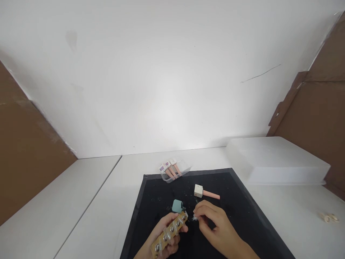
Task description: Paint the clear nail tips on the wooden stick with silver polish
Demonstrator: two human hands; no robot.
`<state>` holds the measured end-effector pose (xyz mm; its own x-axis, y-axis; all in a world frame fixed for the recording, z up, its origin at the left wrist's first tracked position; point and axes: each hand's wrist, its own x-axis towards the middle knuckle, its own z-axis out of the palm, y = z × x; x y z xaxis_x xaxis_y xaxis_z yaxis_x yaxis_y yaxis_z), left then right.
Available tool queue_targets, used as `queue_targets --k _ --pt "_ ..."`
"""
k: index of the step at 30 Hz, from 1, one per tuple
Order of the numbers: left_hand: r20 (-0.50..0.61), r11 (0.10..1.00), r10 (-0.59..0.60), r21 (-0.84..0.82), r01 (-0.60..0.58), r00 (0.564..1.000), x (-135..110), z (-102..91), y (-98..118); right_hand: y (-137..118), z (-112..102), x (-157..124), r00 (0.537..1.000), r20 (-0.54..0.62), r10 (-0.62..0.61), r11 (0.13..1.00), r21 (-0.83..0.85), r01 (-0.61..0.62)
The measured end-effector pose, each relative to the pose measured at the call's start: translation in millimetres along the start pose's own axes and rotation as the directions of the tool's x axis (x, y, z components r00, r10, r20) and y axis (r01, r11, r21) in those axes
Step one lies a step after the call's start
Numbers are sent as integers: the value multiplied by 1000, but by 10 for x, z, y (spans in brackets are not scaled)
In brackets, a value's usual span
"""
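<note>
My left hand is closed around a tan strip that carries a row of several round metallic pieces with clear bits around them. It holds the strip tilted, with the upper end toward my right hand. A little to the right, my right hand pinches a small whitish, translucent piece whose kind I cannot make out. Just beyond the strip's upper end lies a teal, rounded-square bottle with a dark neck. Above my right hand, a white square nail polish bottle with a long pink cap lies on its side.
A black mat lies under both hands on the white table. At its far edge, a clear tray holds three pink-capped bottles. A large white translucent box stands back right, with small beige rings in front. Brown cardboard flanks the sides.
</note>
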<state>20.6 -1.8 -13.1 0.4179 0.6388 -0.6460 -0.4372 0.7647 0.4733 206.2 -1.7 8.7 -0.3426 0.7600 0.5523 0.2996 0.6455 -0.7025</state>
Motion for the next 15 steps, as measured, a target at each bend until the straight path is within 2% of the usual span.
queue_targets --k 15 --pt "8 1000 13 26 -13 1000 -23 -3 -2 22 -5 -23 999 -45 -8 1000 6 8"
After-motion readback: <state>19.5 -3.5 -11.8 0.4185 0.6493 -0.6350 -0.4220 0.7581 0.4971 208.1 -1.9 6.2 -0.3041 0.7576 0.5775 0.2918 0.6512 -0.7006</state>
